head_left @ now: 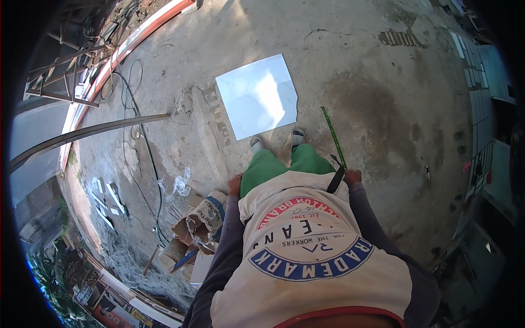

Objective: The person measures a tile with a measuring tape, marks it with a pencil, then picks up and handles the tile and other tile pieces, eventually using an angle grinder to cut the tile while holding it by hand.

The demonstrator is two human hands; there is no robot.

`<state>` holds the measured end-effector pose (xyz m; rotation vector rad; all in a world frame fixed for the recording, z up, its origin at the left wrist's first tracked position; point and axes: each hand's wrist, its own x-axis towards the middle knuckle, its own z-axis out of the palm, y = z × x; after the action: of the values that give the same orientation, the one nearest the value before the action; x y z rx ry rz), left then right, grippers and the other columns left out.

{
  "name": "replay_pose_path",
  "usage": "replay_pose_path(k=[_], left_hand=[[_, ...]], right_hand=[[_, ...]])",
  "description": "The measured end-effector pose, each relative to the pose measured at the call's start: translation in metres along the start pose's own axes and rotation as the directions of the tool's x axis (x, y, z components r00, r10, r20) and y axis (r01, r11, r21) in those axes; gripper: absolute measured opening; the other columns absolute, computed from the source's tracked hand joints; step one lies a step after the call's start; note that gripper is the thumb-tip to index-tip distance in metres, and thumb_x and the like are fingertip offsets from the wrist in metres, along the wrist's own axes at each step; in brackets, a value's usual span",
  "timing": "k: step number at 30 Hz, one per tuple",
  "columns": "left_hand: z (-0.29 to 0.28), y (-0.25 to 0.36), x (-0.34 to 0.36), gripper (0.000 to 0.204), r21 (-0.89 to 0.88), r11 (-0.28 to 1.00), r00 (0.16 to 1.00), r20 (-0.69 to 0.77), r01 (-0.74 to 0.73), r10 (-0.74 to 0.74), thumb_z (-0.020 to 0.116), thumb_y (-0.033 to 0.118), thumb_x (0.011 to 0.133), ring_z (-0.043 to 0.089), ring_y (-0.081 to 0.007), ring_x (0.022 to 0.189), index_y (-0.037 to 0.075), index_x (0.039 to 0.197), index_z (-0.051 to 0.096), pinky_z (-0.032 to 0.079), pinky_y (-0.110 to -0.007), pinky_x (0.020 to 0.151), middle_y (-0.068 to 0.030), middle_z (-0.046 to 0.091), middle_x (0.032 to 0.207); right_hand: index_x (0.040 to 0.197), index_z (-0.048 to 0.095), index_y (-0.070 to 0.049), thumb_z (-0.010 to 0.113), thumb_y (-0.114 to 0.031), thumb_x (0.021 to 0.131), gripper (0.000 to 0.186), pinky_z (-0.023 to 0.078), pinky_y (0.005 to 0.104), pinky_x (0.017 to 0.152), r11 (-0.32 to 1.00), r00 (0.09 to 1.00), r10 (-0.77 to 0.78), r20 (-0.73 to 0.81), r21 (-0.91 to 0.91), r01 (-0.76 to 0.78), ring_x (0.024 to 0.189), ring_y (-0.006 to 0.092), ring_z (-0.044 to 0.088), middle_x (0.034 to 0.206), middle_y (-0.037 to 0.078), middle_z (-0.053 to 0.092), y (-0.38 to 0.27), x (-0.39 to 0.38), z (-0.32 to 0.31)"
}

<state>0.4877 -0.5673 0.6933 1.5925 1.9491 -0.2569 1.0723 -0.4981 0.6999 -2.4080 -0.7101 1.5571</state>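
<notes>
Green, narrow, black-marked measuring strip [334,136]: long axis runs forward, slightly left, from beside right hand [353,176], nearer one. Glossy white squarish slab [246,104] lies flat ahead, left of strip. Left hand [235,185] well apart. Fingers look curled; what either grips, cannot tell.

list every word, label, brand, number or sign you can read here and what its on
I won't copy wording, but printing shows here:
Shirt: pale letters on a blue arc, a red arc of letters, dark words between; upside down in view, largely legible.
Paper sack: dark lettering, creased, only partly legible.
Reddish board, lower left: a few pale letters, mostly unclear.
Green strip: dark marks, too small to read.
</notes>
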Motion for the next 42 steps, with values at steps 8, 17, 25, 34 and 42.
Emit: replay_pose_path(k=[8,17,25,34,42], left_hand=[[-0.02,-0.04,0.029,0.028,-0.179,0.97,0.956,-0.271,-0.165,0.112,0.056,0.029,0.102,0.077,-0.0302,0.088,0.013,0.111,0.077,0.06,-0.047,0.074,-0.0131,0.079,0.105],[-0.022,-0.086,0.039,0.033,-0.262,0.954,0.972,-0.221,-0.143,0.085,0.06,0.037,0.101,0.076,-0.0363,0.089,0.011,0.113,0.076,0.058,-0.05,0.08,-0.0156,0.078,0.108],[-0.032,-0.076,0.041,0.033,-0.111,0.989,0.995,0.023,-0.094,0.097,0.058,0.037,0.103,0.076,-0.0355,0.1,0.012,0.112,0.077,0.058,-0.05,0.087,-0.0159,0.077,0.112],[-0.033,-0.102,0.039,0.031,-0.081,0.982,0.982,-0.1,-0.169,0.161,0.059,0.04,0.104,0.075,-0.0356,0.098,0.014,0.104,0.076,0.058,-0.051,0.084,-0.0152,0.078,0.107],[-0.029,-0.079,0.03,0.036,-0.125,0.981,0.989,-0.045,-0.146,0.142,0.055,0.043,0.105,0.075,-0.0366,0.093,0.013,0.096,0.072,0.057,-0.052,0.079,-0.0145,0.077,0.101]], right_hand=[[0.088,0.074,-0.012,0.064,-0.039,0.096,0.03,0.054,0.0468,0.053,0.172,0.699,-0.659,0.277,-0.849,0.499,0.062,0.0305,0.072,0.073,0.011,0.073,0.062,0.018,0.049],[0.089,0.076,-0.018,0.062,-0.04,0.094,0.026,0.058,0.0503,0.061,0.398,0.799,-0.582,0.151,-0.804,0.442,0.074,0.0307,0.076,0.079,0.01,0.075,0.057,0.012,0.099],[0.093,0.079,-0.019,0.062,-0.042,0.094,0.029,0.06,0.0502,0.066,0.131,0.821,-0.513,0.252,-0.922,0.365,0.077,0.0313,0.077,0.086,0.01,0.077,0.018,-0.011,0.089],[0.078,0.075,-0.021,0.064,-0.046,0.092,0.031,0.058,0.0471,0.059,0.308,0.713,-0.688,0.136,-0.835,0.456,0.067,0.0279,0.075,0.074,0.006,0.073,0.098,0.035,0.135],[0.068,0.072,-0.023,0.066,-0.049,0.09,0.034,0.056,0.0458,0.055,0.419,0.748,-0.662,0.039,-0.808,0.414,0.062,0.0264,0.073,0.066,0.004,0.07,0.147,0.045,0.133]])
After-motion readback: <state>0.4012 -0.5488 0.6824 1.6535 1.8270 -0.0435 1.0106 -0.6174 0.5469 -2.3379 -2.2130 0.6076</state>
